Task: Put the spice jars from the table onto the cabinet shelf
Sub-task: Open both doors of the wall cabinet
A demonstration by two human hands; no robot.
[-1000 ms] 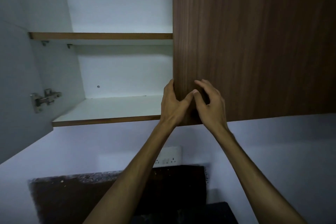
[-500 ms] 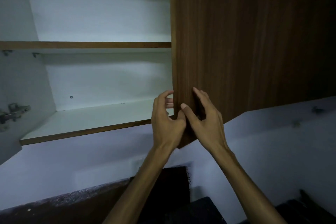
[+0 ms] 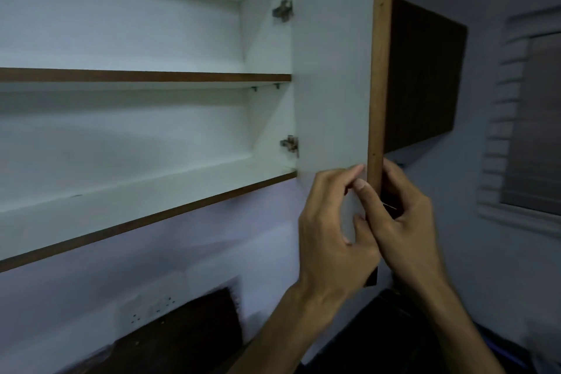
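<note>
1. Left hand [image 3: 329, 231]: fingers [image 3: 352, 174] curled against the white inner face of the door [image 3: 332, 85], thumb low near the bottom corner. Fingers narrow, pinching the door's lower edge.
2. Right hand [image 3: 406, 222]: thumb on the near side of the wood edge strip [image 3: 379, 55], other fingers wrapped behind it onto the dark outer face. Closed on the door edge.
3. The two hands touch each other at the thumbs, one on each side of the edge strip, both at the door's bottom corner.
4. Door stands swung out, seen nearly edge-on; white inside faces left, dark outside faces right.
5. Just left of the left hand's fingers: lower hinge [image 3: 290, 144] on the cabinet side wall. Upper hinge [image 3: 283, 10] well above it.
6. Left of the hands, the lower shelf [image 3: 127, 191], white with a brown front edge, bare as far as it shows. Above it, the middle shelf [image 3: 145, 76].
7. Spice jars: none in view; table also out of view, so I cannot tell where they stand.
8. Below the left forearm: wall socket [image 3: 151, 310] and a dark board [image 3: 182, 331] against the pale wall.
9. Right of the right hand, well apart: a second dark cabinet [image 3: 425, 76] behind the door, then a window [image 3: 534, 118] with a white frame.
10. Light is dim; far details blurred.
</note>
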